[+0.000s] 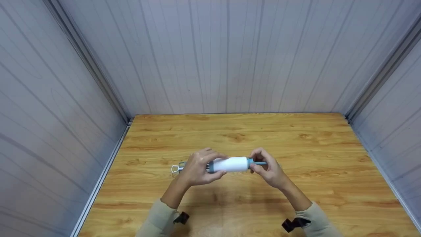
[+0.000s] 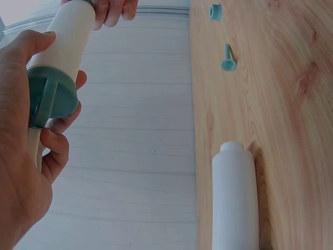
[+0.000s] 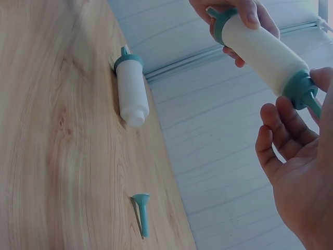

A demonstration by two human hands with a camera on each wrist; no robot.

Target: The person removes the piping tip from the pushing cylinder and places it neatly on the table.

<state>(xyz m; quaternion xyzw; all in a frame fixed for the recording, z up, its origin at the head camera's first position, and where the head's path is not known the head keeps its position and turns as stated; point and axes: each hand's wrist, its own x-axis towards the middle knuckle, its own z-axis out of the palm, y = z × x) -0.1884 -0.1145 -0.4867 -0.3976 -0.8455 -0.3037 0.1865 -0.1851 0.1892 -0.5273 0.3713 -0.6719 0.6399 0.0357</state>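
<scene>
At left, we see the left hand (image 1: 199, 167) with fingers curled round the white bottle (image 1: 234, 164), held crosswise above the table (image 1: 230, 135). We judge it light, smooth and slightly soft, best gripped near its 2 stiffer ends; rightmost, the right hand (image 1: 269, 168) pinches its teal cap (image 1: 250, 162).

Plain beige sleeves (image 1: 158, 218), small black boxy devices (image 1: 182, 218), one per sleeve
</scene>
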